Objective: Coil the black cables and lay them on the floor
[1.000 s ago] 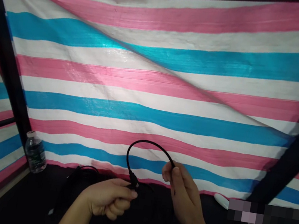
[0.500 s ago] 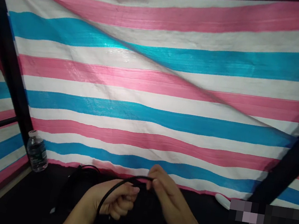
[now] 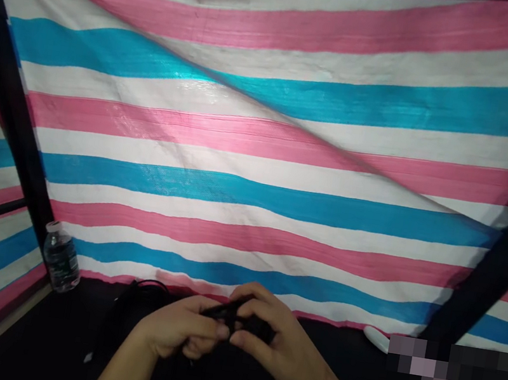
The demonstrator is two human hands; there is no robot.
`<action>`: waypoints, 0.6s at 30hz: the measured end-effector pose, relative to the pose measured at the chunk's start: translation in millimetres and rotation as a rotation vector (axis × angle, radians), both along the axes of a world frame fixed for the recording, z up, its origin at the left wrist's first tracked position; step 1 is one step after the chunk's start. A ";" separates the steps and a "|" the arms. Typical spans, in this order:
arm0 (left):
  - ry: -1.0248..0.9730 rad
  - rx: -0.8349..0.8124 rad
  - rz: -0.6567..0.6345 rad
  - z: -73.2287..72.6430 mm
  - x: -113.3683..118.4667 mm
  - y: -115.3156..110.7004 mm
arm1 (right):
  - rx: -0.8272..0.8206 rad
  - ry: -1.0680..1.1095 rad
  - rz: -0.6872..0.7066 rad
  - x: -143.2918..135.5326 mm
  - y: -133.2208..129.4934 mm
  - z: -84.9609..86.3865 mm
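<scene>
A black cable (image 3: 226,311) runs between my two hands in front of me, low in the head view. My left hand (image 3: 183,330) is closed on it, thumb and forefinger pinching and the other fingers curled under. On the other side, my right hand (image 3: 275,341) wraps its fingers round a dark bunched part of the cable, with the thumb below. The fingertips of both hands nearly meet. Much of the cable is hidden by the fingers, and its ends cannot be made out against the dark tabletop.
A coil of black cable (image 3: 147,282) lies behind my left hand, with a small pale tip (image 3: 88,357) near it. At the far left stands a water bottle (image 3: 61,259). A white object (image 3: 375,339) sits at the right. Striped sheeting (image 3: 253,196) closes the back.
My right hand has come down and slightly left, close to my left hand. The cable loop that arched over my left wrist is gone; the cable is now gathered between my fingers.
</scene>
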State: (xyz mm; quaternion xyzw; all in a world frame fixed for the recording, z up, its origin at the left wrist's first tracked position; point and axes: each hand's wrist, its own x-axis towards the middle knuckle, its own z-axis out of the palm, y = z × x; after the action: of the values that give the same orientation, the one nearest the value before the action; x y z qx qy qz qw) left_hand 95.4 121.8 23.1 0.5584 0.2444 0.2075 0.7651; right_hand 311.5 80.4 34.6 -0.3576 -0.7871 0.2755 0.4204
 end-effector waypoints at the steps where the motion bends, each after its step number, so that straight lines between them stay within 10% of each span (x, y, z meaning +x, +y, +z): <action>1: -0.059 0.000 0.051 0.0 -3.0 2.0 | -0.011 0.020 -0.041 2.7 0.4 0.2; 6: -0.305 0.006 0.249 0.2 -13.2 10.3 | 0.065 0.042 -0.238 11.9 6.2 -5.4; 18: 0.032 0.008 -0.091 6.5 -10.0 2.3 | 0.219 -0.331 -0.210 4.8 5.4 -7.0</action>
State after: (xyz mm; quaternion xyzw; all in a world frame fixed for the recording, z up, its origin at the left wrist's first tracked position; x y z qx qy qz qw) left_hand 85.5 124.1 29.6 0.5754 0.2301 0.1643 0.7674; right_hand 316.3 85.9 27.7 -0.4302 -0.8290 0.0807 0.3480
